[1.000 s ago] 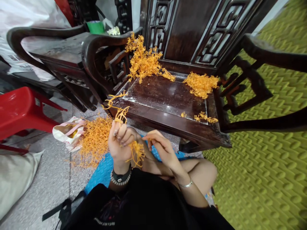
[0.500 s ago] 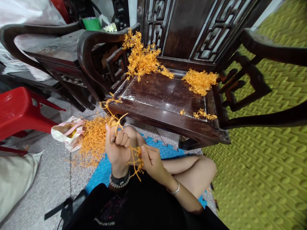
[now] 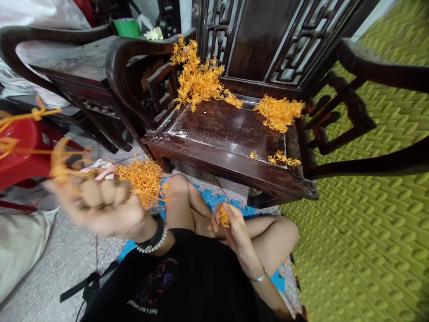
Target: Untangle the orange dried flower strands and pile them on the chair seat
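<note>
My left hand (image 3: 100, 205) is raised at the left, blurred by motion, its fingers curled in a fist around long orange strands (image 3: 36, 134) that trail up and left. My right hand (image 3: 231, 226) rests over my knee, fingers pinched on a small orange clump (image 3: 224, 218). A heap of orange strands (image 3: 144, 179) lies on the floor just behind my left hand. On the dark wooden chair seat (image 3: 228, 134) sit a tall orange pile (image 3: 197, 80) at the back left, a flatter pile (image 3: 279, 112) at the back right and a few bits (image 3: 283, 158) near the front edge.
A second dark wooden chair (image 3: 77, 71) stands at the left, with a red plastic stool (image 3: 20, 152) in front of it. A pink-and-white bag (image 3: 97, 167) lies by the floor heap. Blue foam mat (image 3: 214, 199) is under my legs; green textured matting (image 3: 362, 223) covers the right.
My left hand has swung out to the left and up, pulling long strands away. My right hand has dropped to my knee with a small clump torn off.
</note>
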`<state>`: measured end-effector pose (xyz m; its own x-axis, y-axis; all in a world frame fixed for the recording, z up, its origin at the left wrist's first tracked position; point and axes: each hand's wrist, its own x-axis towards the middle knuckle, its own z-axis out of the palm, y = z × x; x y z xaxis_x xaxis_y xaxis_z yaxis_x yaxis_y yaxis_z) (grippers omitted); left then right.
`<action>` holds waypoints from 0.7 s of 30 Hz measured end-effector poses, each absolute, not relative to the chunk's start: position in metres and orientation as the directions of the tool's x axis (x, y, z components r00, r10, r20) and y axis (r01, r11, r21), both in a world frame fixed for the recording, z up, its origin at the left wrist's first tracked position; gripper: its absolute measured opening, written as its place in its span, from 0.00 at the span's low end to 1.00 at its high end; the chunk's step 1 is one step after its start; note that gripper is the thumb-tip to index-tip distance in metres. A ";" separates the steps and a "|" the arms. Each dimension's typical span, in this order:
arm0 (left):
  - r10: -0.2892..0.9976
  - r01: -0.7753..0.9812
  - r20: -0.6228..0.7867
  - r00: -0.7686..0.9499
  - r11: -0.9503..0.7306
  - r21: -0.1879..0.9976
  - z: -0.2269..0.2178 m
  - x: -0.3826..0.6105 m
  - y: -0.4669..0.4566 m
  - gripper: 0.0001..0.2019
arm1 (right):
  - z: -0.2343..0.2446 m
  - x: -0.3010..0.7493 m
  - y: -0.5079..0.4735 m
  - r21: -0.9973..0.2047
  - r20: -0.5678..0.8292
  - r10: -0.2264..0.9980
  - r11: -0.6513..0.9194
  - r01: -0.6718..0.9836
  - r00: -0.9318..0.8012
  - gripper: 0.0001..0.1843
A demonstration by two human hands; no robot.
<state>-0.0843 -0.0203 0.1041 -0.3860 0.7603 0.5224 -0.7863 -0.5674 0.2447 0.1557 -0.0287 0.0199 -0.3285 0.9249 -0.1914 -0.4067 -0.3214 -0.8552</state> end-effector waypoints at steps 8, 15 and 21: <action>0.859 -0.909 0.460 -0.225 -0.355 0.217 0.102 -0.032 0.002 0.21 | 0.045 0.121 -0.018 -0.673 -0.207 0.760 -0.568 -0.475 -0.615 0.15; 0.924 -0.924 0.328 -0.194 -0.285 0.254 0.086 -0.039 0.006 0.21 | 0.030 0.123 -0.013 -0.872 -0.146 0.901 -0.313 -0.377 -0.410 0.24; 0.946 -0.913 0.232 -0.228 -0.290 0.287 0.073 -0.053 0.008 0.21 | 0.020 0.111 -0.019 -0.981 0.150 0.896 0.188 0.052 -0.418 0.21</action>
<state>-0.0532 0.0078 0.0730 -0.2277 0.9458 0.2315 -0.9130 -0.2901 0.2869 0.1114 -0.0188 0.0197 -0.4177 0.8962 0.1496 0.0516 0.1879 -0.9808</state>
